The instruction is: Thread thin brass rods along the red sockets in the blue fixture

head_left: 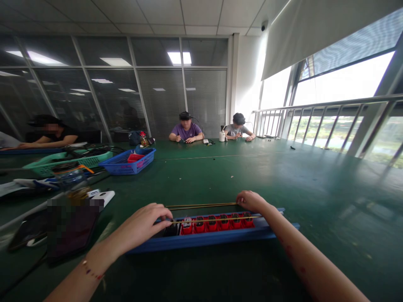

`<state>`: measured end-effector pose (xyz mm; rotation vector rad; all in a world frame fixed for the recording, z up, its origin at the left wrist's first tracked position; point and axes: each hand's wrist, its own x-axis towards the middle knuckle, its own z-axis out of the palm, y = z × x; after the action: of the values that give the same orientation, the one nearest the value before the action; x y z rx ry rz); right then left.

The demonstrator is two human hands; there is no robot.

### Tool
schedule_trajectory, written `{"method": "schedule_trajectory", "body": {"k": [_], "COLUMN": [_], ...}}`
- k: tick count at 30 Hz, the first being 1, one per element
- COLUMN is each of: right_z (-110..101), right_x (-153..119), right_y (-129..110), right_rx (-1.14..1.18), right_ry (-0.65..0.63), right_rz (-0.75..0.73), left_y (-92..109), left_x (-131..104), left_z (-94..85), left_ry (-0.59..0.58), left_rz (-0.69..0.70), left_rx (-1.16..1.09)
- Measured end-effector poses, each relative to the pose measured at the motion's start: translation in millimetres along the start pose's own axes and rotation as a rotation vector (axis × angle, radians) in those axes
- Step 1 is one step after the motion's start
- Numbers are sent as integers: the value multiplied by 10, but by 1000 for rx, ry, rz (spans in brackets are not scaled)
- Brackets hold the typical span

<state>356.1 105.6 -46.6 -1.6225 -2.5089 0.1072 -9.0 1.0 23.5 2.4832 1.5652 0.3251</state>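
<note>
A long blue tray lies across the table before me, with a row of several small red boxes in it. Dark parts fill most of the boxes, and the leftmost one holds something clear or whitish. My left hand is over the tray's left end, thumb and fingers pinched at the end of a thin yellow strand that runs above the boxes. Beyond the tray, two more yellow lengths run to the curled fingers of my right hand. Whether these are cord, band or rod is unclear.
Left of me are a dark tablet-like device, a jar with a dark lid, a blue basket with a red box, and a green basket with cables. Several people sit around the green table.
</note>
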Motion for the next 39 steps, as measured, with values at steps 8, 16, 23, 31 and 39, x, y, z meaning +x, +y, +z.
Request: {"method": "schedule_trajectory", "body": {"k": [8,16,23,31,39], "right_z": [52,64,63,70,-18], "right_x": [19,12,-8,-15,-38], "right_y": [55,47,53,31,-10], "right_rx": [11,13,38,-3,-9], "right_ry": [3,30,63,52,-21], "right_rz": [-11,1,57,53,-30], "left_y": [72,-82,-397,-513,-503], "left_x": [2,75,219,372,655], "left_z": [25,-259,-127,119,378], "left_ry": [-21,149,129,15,-107], "left_rz": [21,74,14,0,-37], "left_rx": [-34,32,16,23,182]}}
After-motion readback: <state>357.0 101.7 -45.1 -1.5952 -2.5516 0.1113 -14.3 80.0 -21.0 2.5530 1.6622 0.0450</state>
